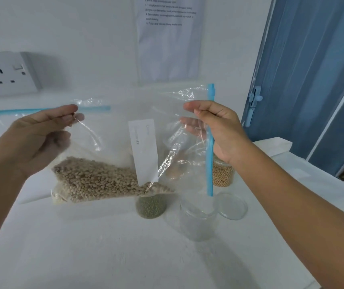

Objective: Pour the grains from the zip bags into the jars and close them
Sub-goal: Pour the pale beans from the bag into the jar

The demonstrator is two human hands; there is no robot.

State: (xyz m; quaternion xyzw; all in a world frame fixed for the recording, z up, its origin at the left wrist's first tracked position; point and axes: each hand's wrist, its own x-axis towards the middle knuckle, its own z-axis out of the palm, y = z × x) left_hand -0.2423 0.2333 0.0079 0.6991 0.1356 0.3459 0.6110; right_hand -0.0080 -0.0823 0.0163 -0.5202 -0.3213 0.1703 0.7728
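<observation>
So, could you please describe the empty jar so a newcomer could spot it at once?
On the white table, below the zip bag held in both hands, stand several glass jars. The empty jar is nearest the camera, lidless and clear, while its neighbours hold green or yellow grains.

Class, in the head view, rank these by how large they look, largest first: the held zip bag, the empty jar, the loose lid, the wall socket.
1. Zip bag, nearest the camera.
2. Wall socket.
3. Empty jar.
4. Lid.
Socket and jar look close in size; their order is unsure.

A home room: wall socket point(8, 74), blue folding door point(304, 80), white-covered table point(104, 247)
</observation>
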